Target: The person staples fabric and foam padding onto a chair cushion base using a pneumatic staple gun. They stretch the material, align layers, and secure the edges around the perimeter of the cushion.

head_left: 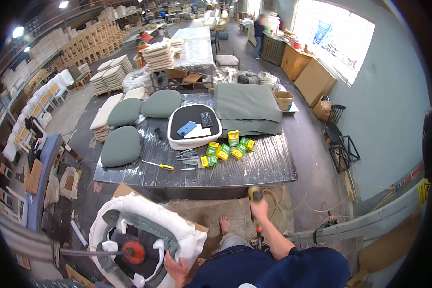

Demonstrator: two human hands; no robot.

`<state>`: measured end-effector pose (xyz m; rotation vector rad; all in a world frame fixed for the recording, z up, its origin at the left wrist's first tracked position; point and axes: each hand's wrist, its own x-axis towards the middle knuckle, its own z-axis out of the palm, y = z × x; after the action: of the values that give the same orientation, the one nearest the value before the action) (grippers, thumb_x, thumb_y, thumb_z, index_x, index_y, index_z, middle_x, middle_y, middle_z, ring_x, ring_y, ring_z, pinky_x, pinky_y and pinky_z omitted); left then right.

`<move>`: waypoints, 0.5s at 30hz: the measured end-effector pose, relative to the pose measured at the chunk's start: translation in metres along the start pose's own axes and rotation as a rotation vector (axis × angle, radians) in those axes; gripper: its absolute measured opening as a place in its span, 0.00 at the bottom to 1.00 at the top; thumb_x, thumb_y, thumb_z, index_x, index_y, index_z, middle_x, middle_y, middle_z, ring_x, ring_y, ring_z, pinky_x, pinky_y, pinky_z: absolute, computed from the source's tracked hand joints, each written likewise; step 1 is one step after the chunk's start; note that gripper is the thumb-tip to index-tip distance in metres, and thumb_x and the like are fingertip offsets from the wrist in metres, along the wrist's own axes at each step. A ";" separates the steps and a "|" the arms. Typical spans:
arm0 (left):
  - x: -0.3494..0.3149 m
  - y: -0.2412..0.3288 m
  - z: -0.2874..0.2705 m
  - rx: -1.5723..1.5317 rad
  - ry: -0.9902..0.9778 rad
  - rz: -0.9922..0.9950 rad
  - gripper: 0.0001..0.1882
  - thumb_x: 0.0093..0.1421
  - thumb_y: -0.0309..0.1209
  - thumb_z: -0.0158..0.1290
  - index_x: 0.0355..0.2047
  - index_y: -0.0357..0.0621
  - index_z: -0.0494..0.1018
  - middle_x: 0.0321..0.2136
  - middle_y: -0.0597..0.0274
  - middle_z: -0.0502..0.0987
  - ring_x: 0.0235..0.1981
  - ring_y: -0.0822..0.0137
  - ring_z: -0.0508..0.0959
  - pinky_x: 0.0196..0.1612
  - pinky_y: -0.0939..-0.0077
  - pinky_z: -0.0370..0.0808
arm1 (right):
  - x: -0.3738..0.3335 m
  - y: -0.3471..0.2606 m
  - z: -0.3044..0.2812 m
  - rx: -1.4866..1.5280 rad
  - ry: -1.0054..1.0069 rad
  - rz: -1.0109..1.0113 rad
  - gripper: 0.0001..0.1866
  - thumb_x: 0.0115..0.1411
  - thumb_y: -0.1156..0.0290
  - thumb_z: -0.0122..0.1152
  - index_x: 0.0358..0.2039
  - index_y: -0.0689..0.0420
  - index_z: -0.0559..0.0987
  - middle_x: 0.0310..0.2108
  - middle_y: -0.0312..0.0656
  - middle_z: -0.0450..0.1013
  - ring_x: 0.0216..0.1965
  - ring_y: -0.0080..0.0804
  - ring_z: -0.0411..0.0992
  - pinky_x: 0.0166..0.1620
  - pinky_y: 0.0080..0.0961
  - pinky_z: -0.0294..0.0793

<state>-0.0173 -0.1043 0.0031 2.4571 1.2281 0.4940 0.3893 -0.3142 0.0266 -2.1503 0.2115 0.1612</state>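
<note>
My right hand (259,210) is wrapped round a yellow and black staple gun (255,194), held out beside the table's front edge; motion blurs it slightly. Lower left is a round chair shell (193,235) with thick white padding. Grey-green fabric (164,236) lines its inside, and white strips of padding stick out there. An orange disc (134,252) on a metal rod sits at the shell's middle. My left hand (176,269) lies on the shell's near right rim with its fingers spread.
The dark table (264,168) ahead carries grey-green seat pads (121,146), folded fabric (247,108), a white-edged seat (194,141) with two phones, staple strips (187,156), yellow-green boxes (223,151) and a screwdriver (165,167). An air hose (317,206) trails right. Two other people stand farther back.
</note>
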 end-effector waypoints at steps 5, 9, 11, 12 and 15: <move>0.005 0.001 0.017 0.168 -0.009 -0.101 0.35 0.63 0.45 0.53 0.66 0.37 0.64 0.58 0.39 0.72 0.60 0.39 0.70 0.63 0.47 0.65 | 0.174 -0.188 -0.034 0.292 0.439 -0.588 0.12 0.56 0.69 0.68 0.32 0.65 0.79 0.26 0.54 0.77 0.31 0.54 0.79 0.36 0.45 0.76; 0.007 0.003 0.043 0.338 0.095 -0.035 0.34 0.65 0.49 0.55 0.62 0.35 0.69 0.51 0.35 0.76 0.51 0.35 0.76 0.57 0.45 0.71 | 0.293 -0.293 -0.078 0.271 0.702 -0.741 0.14 0.55 0.68 0.70 0.34 0.65 0.79 0.28 0.57 0.79 0.34 0.56 0.80 0.37 0.44 0.76; 0.012 0.012 0.042 0.377 0.095 -0.040 0.33 0.65 0.49 0.55 0.61 0.34 0.70 0.50 0.35 0.77 0.49 0.34 0.77 0.54 0.45 0.72 | 0.332 -0.316 -0.089 0.296 0.648 -0.649 0.14 0.55 0.67 0.69 0.33 0.65 0.80 0.28 0.57 0.79 0.34 0.57 0.81 0.36 0.45 0.76; 0.018 0.016 0.037 0.308 0.103 -0.034 0.32 0.66 0.48 0.55 0.60 0.35 0.71 0.47 0.35 0.78 0.45 0.35 0.78 0.52 0.45 0.74 | 0.340 -0.323 -0.091 0.278 0.617 -0.548 0.14 0.54 0.66 0.70 0.33 0.65 0.80 0.27 0.57 0.79 0.34 0.57 0.81 0.36 0.45 0.76; 0.025 0.025 0.051 0.339 0.238 -0.003 0.30 0.67 0.47 0.54 0.60 0.35 0.72 0.46 0.35 0.78 0.45 0.36 0.77 0.52 0.46 0.74 | 0.381 -0.318 -0.092 0.263 0.698 -0.597 0.15 0.54 0.65 0.70 0.33 0.65 0.80 0.27 0.58 0.79 0.34 0.57 0.81 0.37 0.45 0.76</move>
<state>0.0372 -0.1059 -0.0271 2.7367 1.5185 0.6376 0.8324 -0.2512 0.2599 -1.8400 -0.0231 -0.9162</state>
